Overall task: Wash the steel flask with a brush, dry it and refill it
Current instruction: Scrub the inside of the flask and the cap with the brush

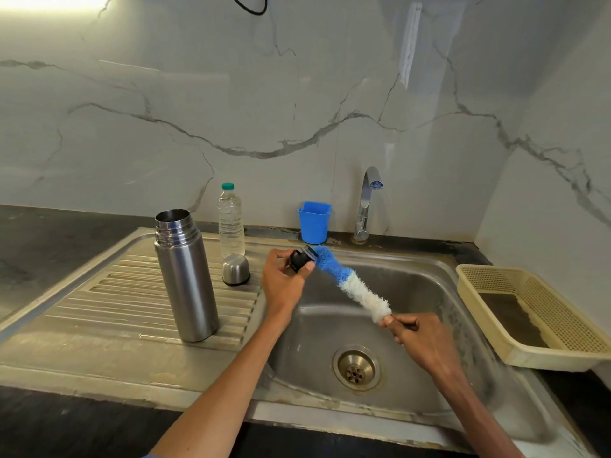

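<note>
The steel flask [185, 276] stands upright and uncapped on the sink's ribbed drainboard [99, 309]. Its steel cup lid [235, 270] sits upside down just to the right of it. Over the left edge of the basin, my left hand [285, 279] pinches the flask's small black stopper [300, 259]. My right hand [420, 335] grips the handle of a blue and white bottle brush [350, 285], whose blue tip touches the stopper.
A clear plastic water bottle [230, 223] with a green cap stands behind the cup lid. A blue plastic cup [314, 223] and the tap [367, 203] are at the back of the basin [357, 368]. A cream plastic basket [529, 319] sits at the right.
</note>
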